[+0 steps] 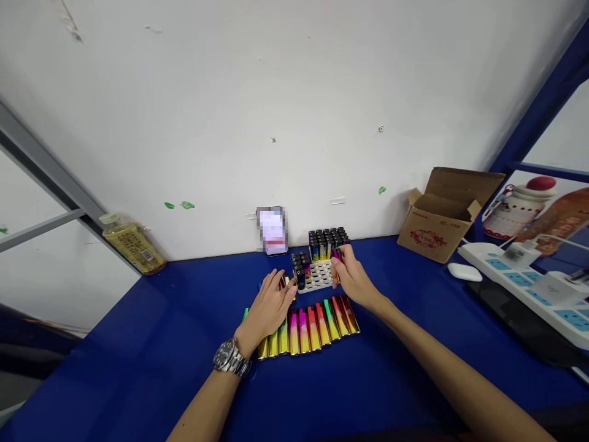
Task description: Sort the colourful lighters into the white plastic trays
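From the left, past a clear plastic bottle of yellow liquid [135, 245], the left hand [269, 307], wearing a silver metal wristwatch [225, 355], rests palm down over the left end of a row of glossy, gold-bottomed, lighter-shaped pieces [304, 331]; whether its fingers grip any of them cannot be told. That row, with pink, red and green tops, lies flat on the blue table [115, 356], outside any holder. Just beyond it, the white perforated tray [319, 276] looks only partly filled: upright black-topped pieces [301, 270] occupy its left end, while the holes in the middle are bare. Behind stands a densely packed block of similar black-topped pieces [327, 242], apparently finished. At the tray's right end, the right hand [352, 279] has thumb and fingers closed around one shiny purple-topped piece [337, 253], which sits between the fingertips, roughly upright, its lower end mostly hidden
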Demonstrator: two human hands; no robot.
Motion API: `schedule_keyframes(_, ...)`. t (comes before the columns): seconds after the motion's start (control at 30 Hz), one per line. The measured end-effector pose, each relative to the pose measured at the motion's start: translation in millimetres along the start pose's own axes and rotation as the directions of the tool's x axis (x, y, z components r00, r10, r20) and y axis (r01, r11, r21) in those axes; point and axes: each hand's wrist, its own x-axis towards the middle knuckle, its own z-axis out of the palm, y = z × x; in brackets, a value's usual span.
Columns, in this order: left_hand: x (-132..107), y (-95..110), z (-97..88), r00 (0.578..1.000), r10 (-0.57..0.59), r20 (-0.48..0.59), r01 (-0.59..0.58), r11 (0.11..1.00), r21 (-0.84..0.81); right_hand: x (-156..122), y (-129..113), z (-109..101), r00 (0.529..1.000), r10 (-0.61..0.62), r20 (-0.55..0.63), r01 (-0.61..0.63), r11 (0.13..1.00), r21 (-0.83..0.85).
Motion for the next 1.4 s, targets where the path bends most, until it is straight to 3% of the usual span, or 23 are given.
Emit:
schedule_keyframes(0.1,0,1,-1.4,1.0,-0.011,0.02,0.011,1.0,0.014,10,-2,24,0.999,-0.034,-0.036,0.041,0.976,0.216)
schedule_keyframes(0.17,1,2,-2.0,0.999,-0.018,0.034,0.018,1.0,0.023,14,0,36,0.998,-0.024,-0.06,0.047,0.913,0.406)
schedule_keyframes(0.33,0,0,0.1,1.0,0.002,0.008,-0.002,1.0,0.022,14,4,48,0.993,0.112,0.032,-0.107,0.762,0.638)
schedule_keyframes(0.4,0,-1,1.3,1.0,0.005,0.005,-0.005,1.0,0.019,14,3,48,0.971,0.221,0.095,-0.228,0.717,0.659)
schedule_keyframes(0.57,1,-2,1.9,1.0,0.005,0.012,-0.005,1.0,0.019,16,-4,51,0.854,0.497,0.156,-0.471,0.61,0.637)
schedule_keyframes(0.73,2,0,-0.1,1.0,-0.009,0.03,0.009,1.0,0.026,16,-7,52,0.843,0.535,0.061,-0.456,0.648,0.61)
schedule_keyframes(0.9,2,2,-2.3,0.999,-0.021,0.048,0.02,0.999,0.029,15,-10,51,0.791,0.588,0.17,-0.546,0.552,0.63)
schedule_keyframes(1.07,2,4,-3.7,0.998,-0.025,0.061,0.023,0.999,0.035,14,-9,54,0.835,0.546,0.068,-0.459,0.624,0.632)
schedule_keyframes(1.4,3,5,-5.6,0.995,-0.038,0.095,0.034,0.998,0.043,12,-4,54,0.862,0.499,0.082,-0.436,0.651,0.621)
